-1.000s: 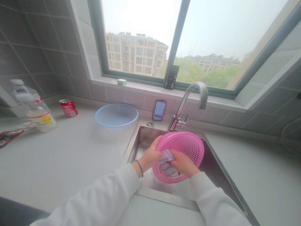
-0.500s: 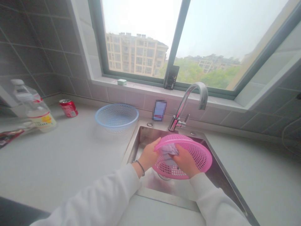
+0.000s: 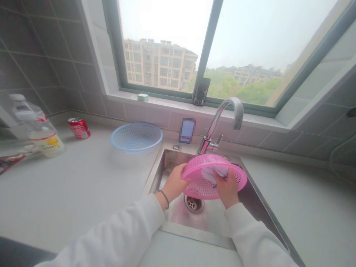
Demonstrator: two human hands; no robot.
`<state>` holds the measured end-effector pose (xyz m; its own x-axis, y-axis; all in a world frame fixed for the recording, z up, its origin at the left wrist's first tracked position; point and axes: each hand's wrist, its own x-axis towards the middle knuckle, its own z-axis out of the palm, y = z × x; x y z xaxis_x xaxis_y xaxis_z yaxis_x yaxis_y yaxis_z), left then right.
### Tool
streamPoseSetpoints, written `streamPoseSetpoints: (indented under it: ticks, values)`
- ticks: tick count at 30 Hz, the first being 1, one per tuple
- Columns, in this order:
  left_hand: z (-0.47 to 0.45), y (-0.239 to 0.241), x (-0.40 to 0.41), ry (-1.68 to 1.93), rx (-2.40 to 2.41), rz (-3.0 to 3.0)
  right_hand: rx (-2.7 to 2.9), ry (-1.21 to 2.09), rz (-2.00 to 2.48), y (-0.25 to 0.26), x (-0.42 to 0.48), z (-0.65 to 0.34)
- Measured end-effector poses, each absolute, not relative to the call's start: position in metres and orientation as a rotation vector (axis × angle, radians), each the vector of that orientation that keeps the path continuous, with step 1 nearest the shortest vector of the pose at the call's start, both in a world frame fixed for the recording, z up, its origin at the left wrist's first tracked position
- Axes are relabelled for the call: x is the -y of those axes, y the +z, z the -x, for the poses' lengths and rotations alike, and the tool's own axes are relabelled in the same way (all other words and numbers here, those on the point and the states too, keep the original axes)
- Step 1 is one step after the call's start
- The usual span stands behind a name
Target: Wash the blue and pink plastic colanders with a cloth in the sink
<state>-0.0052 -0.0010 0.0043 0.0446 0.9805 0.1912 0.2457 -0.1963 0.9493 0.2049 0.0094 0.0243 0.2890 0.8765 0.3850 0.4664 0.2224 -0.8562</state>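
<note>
Over the sink, a pink plastic basket with holes is tilted so that its inside faces me. My left hand grips its left rim, thumb on the near side. Inside the basket, my right hand is closed on a pale, whitish-purple cloth pressed against the wall. Part of the cloth is hidden by the fingers. Below the basket's lower rim, the round drain shows in the steel sink floor.
A chrome faucet arches behind the basket. Left of the sink stands a blue basket; farther left are a red can and clear plastic bottles. A phone leans against the back wall, and a green-white block lies on the sill.
The basket has risen and tilted more, uncovering the drain. My right hand has moved the cloth rightward along the inside of the basket. My left hand keeps its hold on the rim.
</note>
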Motion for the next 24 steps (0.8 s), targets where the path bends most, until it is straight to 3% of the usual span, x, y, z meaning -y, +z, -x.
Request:
streamPoseSetpoints:
  ticks: [11,15,19,24]
  values:
    - [0.009,0.014,0.009,1.000,-1.621,-1.479,1.210,0.376,1.396,0.029,-0.011,-0.214]
    - [0.003,0.017,0.016,0.926,-1.221,-1.462,1.206,0.311,1.396,0.030,-0.011,-0.215]
    - [-0.006,0.017,0.022,0.725,-0.750,-1.051,1.259,0.324,1.393,0.028,-0.009,-0.211]
    - [0.002,0.022,0.016,0.717,-0.730,-0.656,1.448,0.338,1.396,0.016,-0.007,-0.205]
